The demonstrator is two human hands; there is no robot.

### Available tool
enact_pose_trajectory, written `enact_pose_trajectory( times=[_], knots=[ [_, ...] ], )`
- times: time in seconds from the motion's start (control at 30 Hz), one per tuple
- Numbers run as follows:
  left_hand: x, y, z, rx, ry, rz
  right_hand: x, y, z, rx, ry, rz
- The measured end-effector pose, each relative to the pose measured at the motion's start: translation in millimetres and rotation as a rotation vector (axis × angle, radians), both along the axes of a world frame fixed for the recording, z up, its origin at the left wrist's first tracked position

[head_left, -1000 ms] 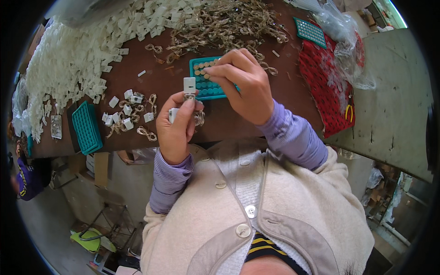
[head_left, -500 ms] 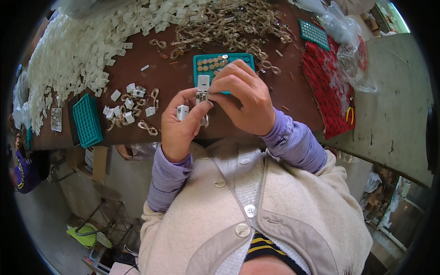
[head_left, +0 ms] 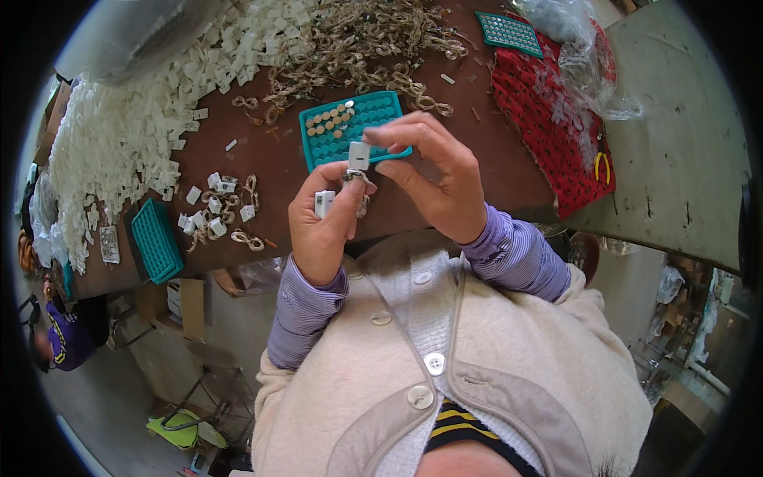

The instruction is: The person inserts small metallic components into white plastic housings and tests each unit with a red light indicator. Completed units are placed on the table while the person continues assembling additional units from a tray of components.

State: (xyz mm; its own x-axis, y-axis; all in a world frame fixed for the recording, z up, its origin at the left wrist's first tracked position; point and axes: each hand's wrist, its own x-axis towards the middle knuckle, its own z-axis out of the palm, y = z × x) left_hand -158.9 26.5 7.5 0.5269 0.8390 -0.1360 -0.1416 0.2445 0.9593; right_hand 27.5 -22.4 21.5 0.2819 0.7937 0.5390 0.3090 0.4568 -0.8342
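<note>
My left hand (head_left: 319, 238) is closed round a small white plastic case (head_left: 359, 154), pinched upright between thumb and fingers. A shiny metal part shows at the case's lower end, by my thumb tip. A second white case (head_left: 324, 203) is tucked in the same hand. My right hand (head_left: 439, 176) is just to the right, thumb and fingers apart, with nothing visible between them. Beyond both hands lies a teal tray (head_left: 380, 111) with round pockets. Several tan and silvery discs (head_left: 327, 121), like coin cells, sit in its left part.
White cases with coiled wires (head_left: 216, 208) lie left of my hands, beside another teal tray (head_left: 156, 241). Large heaps of white parts (head_left: 119, 151) and wire bundles (head_left: 350, 60) cover the far table. At right are red cloth (head_left: 548, 131), yellow-handled tool (head_left: 602, 168) and plastic bag (head_left: 584, 56).
My right fingers have come away from the white case and spread apart. My left hand still grips both cases. The whole view has shifted and turned slightly.
</note>
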Motion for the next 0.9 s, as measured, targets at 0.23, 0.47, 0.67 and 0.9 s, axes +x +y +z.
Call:
enact_pose_trajectory(
  times=[0.23, 0.47, 0.67, 0.9],
  knots=[
    [-8.3, 5.3, 3.0, -0.168, -0.081, -0.199, 10.2, 0.1, 6.1, -0.026, -0.38, -0.09],
    [14.0, -7.3, 5.6, -0.059, -0.067, -0.025, 13.7, -18.7, 6.6, 0.027, -0.314, -0.125],
    [61.0, -15.5, 8.5, -0.138, -0.102, -0.095, 44.9, -45.1, 5.0, 0.104, -0.401, -0.179],
    [121.6, -8.4, 20.6, -0.316, -0.017, -0.432, 82.4, -66.7, 1.2, 0.103, -0.563, -0.421]
  ],
)
